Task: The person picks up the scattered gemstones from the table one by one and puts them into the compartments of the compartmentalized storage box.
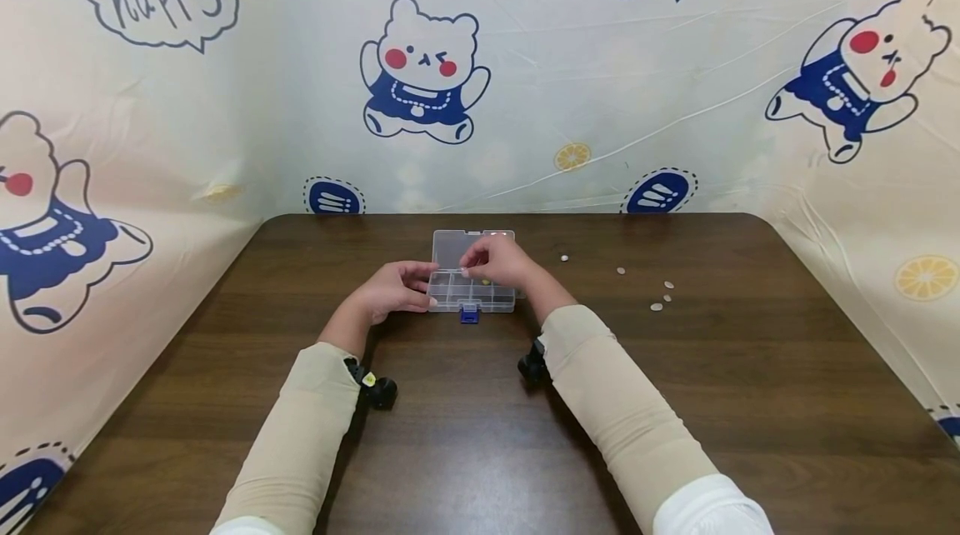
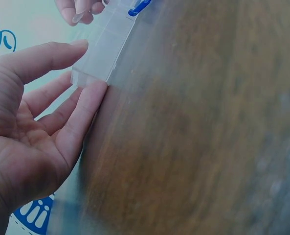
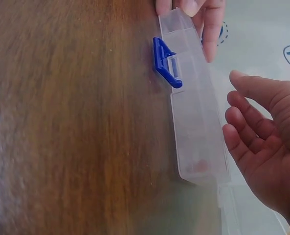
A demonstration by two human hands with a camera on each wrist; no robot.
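A clear plastic compartment box (image 1: 448, 302) with a blue latch (image 1: 469, 316) lies on the table, its lid (image 1: 450, 247) raised at the back. At its left end my left hand (image 1: 392, 289) holds the box, with fingers at the end wall and the thumb apart from them. Above the compartments, my right hand (image 1: 501, 262) pinches a small pale piece (image 2: 78, 18) between its fingertips. A small yellow thing (image 1: 486, 282) shows inside, under the right hand. In the right wrist view the box's front wall (image 3: 196, 122) stands beside the right hand's curved fingers (image 3: 242, 142).
Several small flat white pieces lie scattered on the right of the brown table (image 1: 450, 435), one (image 1: 565, 257) near the box and another (image 1: 656, 307) farther out. A printed curtain (image 1: 525, 85) hangs behind the table. Small black cameras (image 1: 382, 393) sit on both wrists.
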